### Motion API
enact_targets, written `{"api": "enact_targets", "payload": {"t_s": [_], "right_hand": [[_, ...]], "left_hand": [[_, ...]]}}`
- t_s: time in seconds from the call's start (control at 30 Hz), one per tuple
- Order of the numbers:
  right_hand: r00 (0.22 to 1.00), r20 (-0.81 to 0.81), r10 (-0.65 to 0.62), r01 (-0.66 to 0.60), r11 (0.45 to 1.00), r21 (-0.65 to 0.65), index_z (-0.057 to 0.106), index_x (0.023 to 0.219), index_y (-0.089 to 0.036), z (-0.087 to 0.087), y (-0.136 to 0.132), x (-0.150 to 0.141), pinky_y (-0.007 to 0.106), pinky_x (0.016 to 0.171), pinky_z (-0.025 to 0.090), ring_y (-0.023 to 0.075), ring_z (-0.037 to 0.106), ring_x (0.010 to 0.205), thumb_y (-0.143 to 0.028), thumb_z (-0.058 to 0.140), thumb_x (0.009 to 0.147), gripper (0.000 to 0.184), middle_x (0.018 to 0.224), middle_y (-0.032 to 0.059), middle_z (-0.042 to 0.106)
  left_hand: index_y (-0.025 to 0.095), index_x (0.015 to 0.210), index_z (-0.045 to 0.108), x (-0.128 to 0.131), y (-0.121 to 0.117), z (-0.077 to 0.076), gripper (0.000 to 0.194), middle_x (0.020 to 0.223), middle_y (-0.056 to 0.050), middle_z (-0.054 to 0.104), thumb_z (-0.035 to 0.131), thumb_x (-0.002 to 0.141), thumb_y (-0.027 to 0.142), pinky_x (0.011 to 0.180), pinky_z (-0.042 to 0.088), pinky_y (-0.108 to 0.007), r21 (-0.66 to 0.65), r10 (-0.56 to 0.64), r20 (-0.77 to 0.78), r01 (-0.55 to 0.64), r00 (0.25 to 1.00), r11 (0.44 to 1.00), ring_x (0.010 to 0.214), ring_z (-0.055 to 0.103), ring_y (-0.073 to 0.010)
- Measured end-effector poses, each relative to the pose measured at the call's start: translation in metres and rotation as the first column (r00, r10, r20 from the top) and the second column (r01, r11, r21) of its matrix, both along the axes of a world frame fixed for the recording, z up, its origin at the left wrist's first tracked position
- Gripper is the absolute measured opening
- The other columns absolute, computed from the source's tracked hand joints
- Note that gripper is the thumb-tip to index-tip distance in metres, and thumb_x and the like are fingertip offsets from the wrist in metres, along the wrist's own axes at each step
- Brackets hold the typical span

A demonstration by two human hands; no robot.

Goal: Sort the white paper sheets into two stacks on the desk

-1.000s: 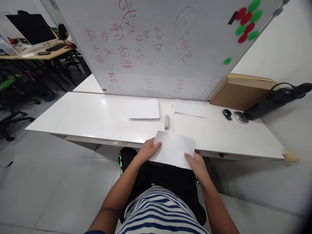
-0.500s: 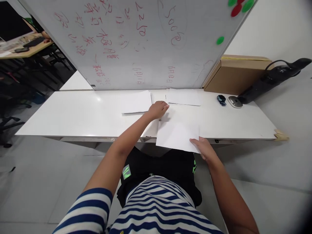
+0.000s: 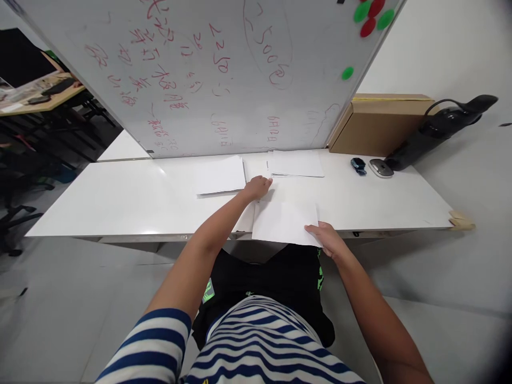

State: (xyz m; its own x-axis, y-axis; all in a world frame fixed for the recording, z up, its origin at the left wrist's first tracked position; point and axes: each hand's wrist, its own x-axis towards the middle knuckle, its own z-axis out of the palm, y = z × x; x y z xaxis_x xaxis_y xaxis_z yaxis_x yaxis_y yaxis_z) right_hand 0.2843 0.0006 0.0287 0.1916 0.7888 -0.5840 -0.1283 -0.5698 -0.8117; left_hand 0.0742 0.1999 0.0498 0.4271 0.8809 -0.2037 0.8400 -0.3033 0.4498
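Observation:
My right hand (image 3: 326, 238) pinches a white sheet of paper (image 3: 285, 221) at its right edge, thumb on top. The sheet overhangs the front edge of the white table (image 3: 120, 208). Just beyond its upper left corner is my left hand (image 3: 258, 188), fingers curled together; anything inside them is hidden. To the left of that hand lies a stack of white paper (image 3: 221, 175). A second, smaller paper stack (image 3: 296, 163) rests behind it to the right, with a small dark mark by its left edge.
A whiteboard (image 3: 192, 122) with red writing and round magnets stands along the table's back. At the right are a cardboard box (image 3: 376, 128), a black bottle (image 3: 436, 133), a computer mouse (image 3: 381, 168) and a dark watch-like object (image 3: 358, 165). Another desk (image 3: 60, 100) is at far left.
The camera view has shifted slightly. My left hand stays curled near the sheet's upper left corner, and my right hand keeps hold of the sheet with little movement.

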Motion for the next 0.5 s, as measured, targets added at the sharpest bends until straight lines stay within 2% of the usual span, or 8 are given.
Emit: {"api": "enact_targets", "payload": {"t_s": [0.17, 0.3, 0.5], "right_hand": [[0.999, -0.009, -0.033, 0.033, 0.999, -0.001, 0.069, 0.095, -0.010, 0.002, -0.005, -0.006, 0.022, 0.057, 0.053, 0.0185, 0.069, 0.066, -0.017, 0.063, 0.075, 0.022, 0.080, 0.0087, 0.075], [0.998, -0.027, -0.057, 0.057, 0.998, -0.002, 0.069, 0.098, -0.011, 0.004, -0.008, -0.009, 0.024, 0.062, 0.055, 0.0190, 0.070, 0.070, -0.017, 0.064, 0.075, 0.024, 0.085, 0.0087, 0.075], [0.993, -0.051, -0.105, 0.107, 0.994, 0.031, 0.070, 0.096, -0.013, -0.006, -0.016, -0.009, 0.026, 0.065, 0.057, 0.0212, 0.071, 0.076, -0.019, 0.067, 0.073, 0.025, 0.087, 0.0084, 0.076]], "left_hand": [[0.017, 0.108, 0.060, 0.005, 0.002, -0.011, 0.056, 0.125, -0.014, 0.056, 0.015, 0.098, 0.050, 0.098, 0.039, -0.040, 0.065, 0.008, 0.020, -0.009, 1.000, 0.998, 0.124, 0.046, -0.0277], [0.017, 0.113, 0.060, 0.005, 0.001, -0.014, 0.056, 0.131, -0.013, 0.054, 0.015, 0.099, 0.046, 0.104, 0.035, -0.040, 0.096, -0.007, 0.006, 0.006, 1.000, 0.995, 0.128, 0.043, -0.0267], [0.016, 0.121, 0.057, 0.005, -0.002, -0.017, 0.053, 0.142, -0.012, 0.047, 0.015, 0.100, 0.040, 0.109, 0.031, -0.040, 0.141, -0.019, -0.036, 0.024, 0.999, 0.990, 0.135, 0.036, -0.0236]]}}
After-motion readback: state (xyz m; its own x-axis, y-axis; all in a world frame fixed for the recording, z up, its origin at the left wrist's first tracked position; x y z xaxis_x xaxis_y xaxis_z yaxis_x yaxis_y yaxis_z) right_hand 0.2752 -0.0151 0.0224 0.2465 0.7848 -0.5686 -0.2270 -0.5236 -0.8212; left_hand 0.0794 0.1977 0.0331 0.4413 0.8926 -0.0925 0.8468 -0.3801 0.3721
